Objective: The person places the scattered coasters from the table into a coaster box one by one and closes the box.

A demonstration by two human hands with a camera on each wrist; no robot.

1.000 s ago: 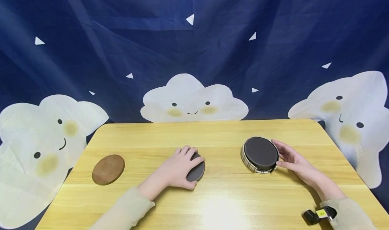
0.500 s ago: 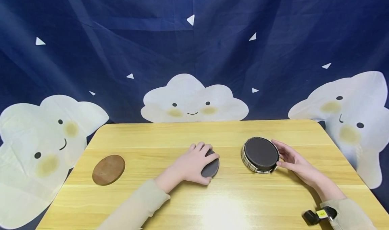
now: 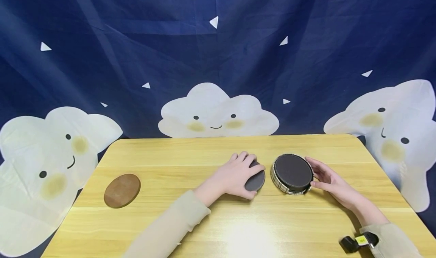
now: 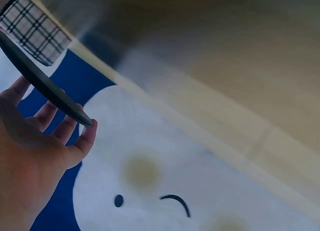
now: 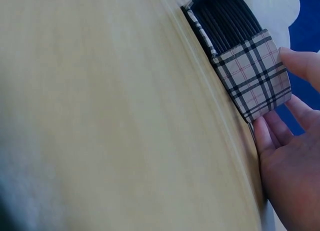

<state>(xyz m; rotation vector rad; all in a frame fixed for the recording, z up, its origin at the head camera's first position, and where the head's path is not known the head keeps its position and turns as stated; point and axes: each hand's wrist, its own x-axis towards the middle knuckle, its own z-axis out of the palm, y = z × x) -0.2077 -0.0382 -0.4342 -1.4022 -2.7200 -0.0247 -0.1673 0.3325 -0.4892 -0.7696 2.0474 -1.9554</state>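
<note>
My left hand (image 3: 236, 177) grips a thin dark round coaster (image 3: 256, 180) by its edge, just left of a plaid coaster holder (image 3: 280, 183). In the left wrist view the same coaster (image 4: 42, 83) appears edge-on, tilted, along the fingertips. A stack of dark coasters (image 3: 293, 171) fills the holder. My right hand (image 3: 335, 184) holds the holder's right side, thumb toward the front and fingers toward the back. The right wrist view shows the thumb on the plaid wall and several dark coasters (image 5: 227, 23) layered through the holder's opening.
A brown round coaster (image 3: 122, 191) lies on the wooden table (image 3: 190, 235) at the left. A small black device with a yellow label (image 3: 361, 240) sits at the right sleeve. Behind the table's back edge hangs a blue cloth (image 3: 218, 61) with cloud faces.
My left hand has moved to the right with the dark coaster, coming close to the coaster holder. My right hand and the holder have stayed in place.
</note>
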